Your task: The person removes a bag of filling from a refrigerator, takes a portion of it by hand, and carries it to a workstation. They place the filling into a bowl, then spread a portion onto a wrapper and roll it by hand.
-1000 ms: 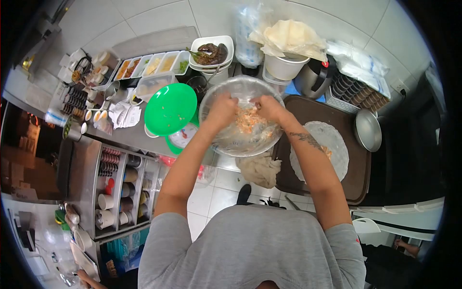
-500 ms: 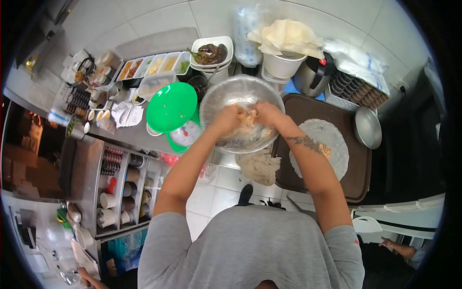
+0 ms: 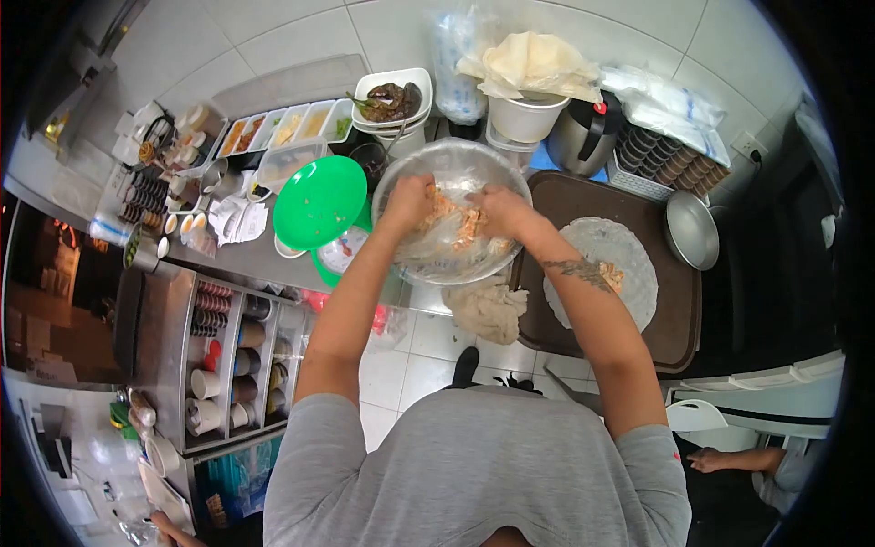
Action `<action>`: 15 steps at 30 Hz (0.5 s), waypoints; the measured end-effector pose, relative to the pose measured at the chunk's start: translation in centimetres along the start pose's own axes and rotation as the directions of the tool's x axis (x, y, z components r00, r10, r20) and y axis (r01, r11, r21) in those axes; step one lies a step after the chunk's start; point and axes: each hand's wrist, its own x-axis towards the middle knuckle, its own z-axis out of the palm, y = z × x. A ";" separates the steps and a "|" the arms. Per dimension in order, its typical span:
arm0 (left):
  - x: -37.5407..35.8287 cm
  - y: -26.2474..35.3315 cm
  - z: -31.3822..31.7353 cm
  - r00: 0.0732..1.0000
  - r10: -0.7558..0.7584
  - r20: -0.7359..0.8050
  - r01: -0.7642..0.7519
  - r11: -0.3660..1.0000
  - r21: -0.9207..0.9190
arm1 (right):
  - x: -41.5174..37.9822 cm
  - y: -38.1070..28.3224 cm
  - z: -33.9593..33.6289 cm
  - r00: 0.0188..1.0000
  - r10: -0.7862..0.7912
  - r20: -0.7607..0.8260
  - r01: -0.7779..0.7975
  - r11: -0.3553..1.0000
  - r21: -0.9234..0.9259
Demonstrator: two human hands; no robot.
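Observation:
In the head view a big metal bowl (image 3: 394,164) holds a moist, orange-and-white shredded mixture (image 3: 468,228), with what looks like clear plastic film around it. Both my hands are down inside the bowl. At its left side, my left hand (image 3: 412,202) has its fingers curled round the edge of the mixture. My right hand (image 3: 504,213) is closed on the mixture's right part, fingertips partly hidden in it. Under my right forearm, a thin round whitish wrapper sheet (image 3: 629,246) lies on a brown tray (image 3: 570,193), with a small heap of similar mixture (image 3: 612,275) on it.
A green plate (image 3: 319,202) sits on a scale (image 3: 341,251) left of the bowl. Behind stand a dish of roasted eggplants (image 3: 392,102), a white tub topped with wrapper sheets (image 3: 533,114) and a steel jug (image 3: 583,137). A cloth (image 3: 488,314) hangs at the counter's front edge.
My hands have moved farther apart in the bowl, the left one going left and up. More of the mixture shows between them. The view has shifted slightly.

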 end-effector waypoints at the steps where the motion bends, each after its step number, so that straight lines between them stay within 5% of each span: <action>1: 0.2 -0.4 0.0 1.000 0.003 -0.021 -0.004 0.999 -0.035 | 0.2 -0.5 0.8 1.000 0.021 0.021 -0.019 0.996 -0.085; 5: 1.0 -1.6 -0.4 0.999 0.000 -0.034 -0.003 0.998 -0.070 | 2.2 -0.6 2.2 0.980 0.099 0.171 -0.075 0.987 -0.140; 12: 1.1 -0.9 -1.7 0.996 -0.058 0.068 0.064 0.994 -0.093 | 1.1 -1.8 1.5 0.999 0.019 -0.032 -0.022 0.996 -0.088; 15: 1.0 -0.9 -1.2 0.998 0.055 0.043 -0.054 0.998 -0.025 | 2.5 -1.0 1.6 0.991 0.050 0.126 -0.039 0.996 -0.085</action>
